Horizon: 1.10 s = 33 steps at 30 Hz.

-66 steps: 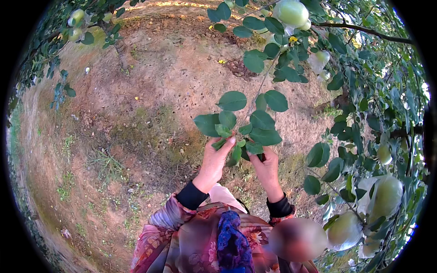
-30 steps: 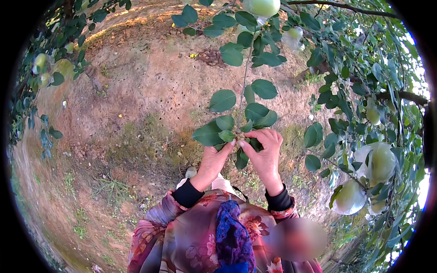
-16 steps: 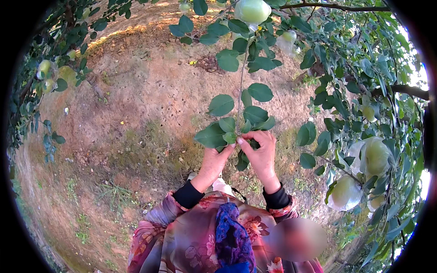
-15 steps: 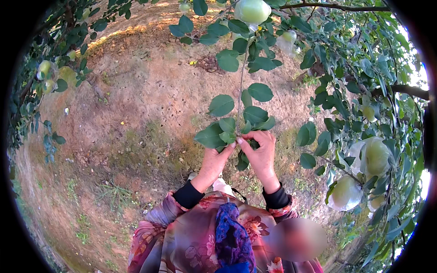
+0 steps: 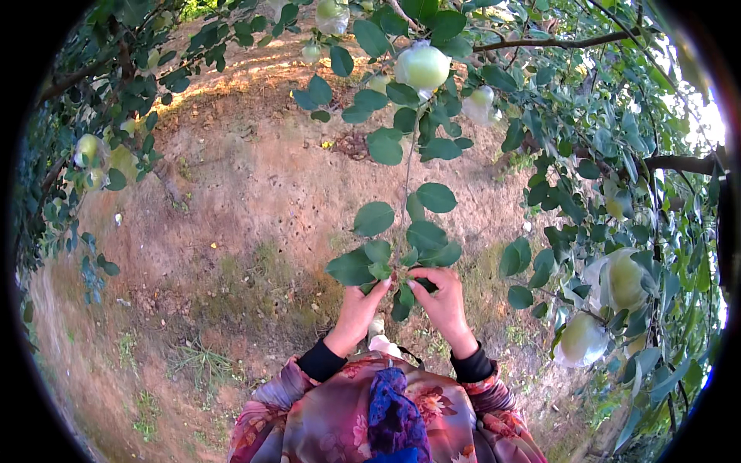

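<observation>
A thin leafy twig (image 5: 406,189) hangs down in front of me from the branch above, with broad green leaves along it. At its lower tip my left hand (image 5: 357,315) closes thumb and fingers from the left side. My right hand (image 5: 444,305) pinches at the same tip from the right, its thumb and forefinger near the small leaves. The two hands are a little apart, and a few leaves (image 5: 401,303) poke out below and between them. Just what lies between the fingertips is partly hidden. A pale green apple (image 5: 422,68) in clear film hangs above the twig.
More bagged apples (image 5: 580,339) hang among dense leaves on the right, below a thick branch (image 5: 683,163). Another bagged apple (image 5: 90,151) hangs at the left. Bare brown soil (image 5: 231,185) with grass tufts (image 5: 202,363) lies below.
Both hands and the twig's lower tip appear lower in the view. The fingertips, which met closely before, have moved slightly apart. The view has shifted, showing more branches at the top.
</observation>
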{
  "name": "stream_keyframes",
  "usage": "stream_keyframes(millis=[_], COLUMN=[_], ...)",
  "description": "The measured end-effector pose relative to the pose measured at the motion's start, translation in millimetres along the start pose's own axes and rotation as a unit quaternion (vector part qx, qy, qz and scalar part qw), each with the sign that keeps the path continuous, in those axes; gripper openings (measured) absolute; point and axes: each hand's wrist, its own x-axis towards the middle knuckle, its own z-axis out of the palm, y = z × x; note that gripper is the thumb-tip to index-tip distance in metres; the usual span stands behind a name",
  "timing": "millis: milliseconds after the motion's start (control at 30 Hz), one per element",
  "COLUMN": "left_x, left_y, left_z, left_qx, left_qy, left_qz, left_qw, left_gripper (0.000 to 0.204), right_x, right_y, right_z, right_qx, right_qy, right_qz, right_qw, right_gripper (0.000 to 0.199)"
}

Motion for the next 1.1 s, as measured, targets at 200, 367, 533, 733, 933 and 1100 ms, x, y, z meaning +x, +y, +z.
stream_keyframes(millis=[200, 367, 533, 733, 933, 1100], left_x=[-10, -15, -8, -6, -7, -12], left_y=[7, 0, -8, 6, 14, 8], left_z=[-18, -35, -67, -79, -72, -70], left_qx=[-0.024, -0.027, -0.012, -0.010, 0.004, 0.014], left_qy=[-0.002, 0.010, 0.098, 0.115, 0.132, 0.176], left_qz=[-0.006, -0.001, 0.002, 0.008, 0.021, 0.023], left_qw=[1.000, 1.000, 0.995, 0.993, 0.991, 0.984], left_gripper=[0.023, 0.024, 0.015, 0.014, 0.013, 0.011], right_x=[-8, -8, 43, 197, 319, 377], right_y=[4, -4, -20, 26, 59, 67], right_z=[3, -9, -10, 12, 10, 17], right_qx=[-0.008, -0.062, 0.039, 0.120, -0.065, -0.069], right_qy=[0.012, 0.009, 0.163, 0.301, 0.364, 0.280], right_qz=[0.014, -0.016, -0.044, -0.105, -0.018, 0.099], right_qw=[1.000, 0.998, 0.985, 0.940, 0.929, 0.952], right_gripper=[0.020, 0.019, 0.015, 0.018, 0.026, 0.036])
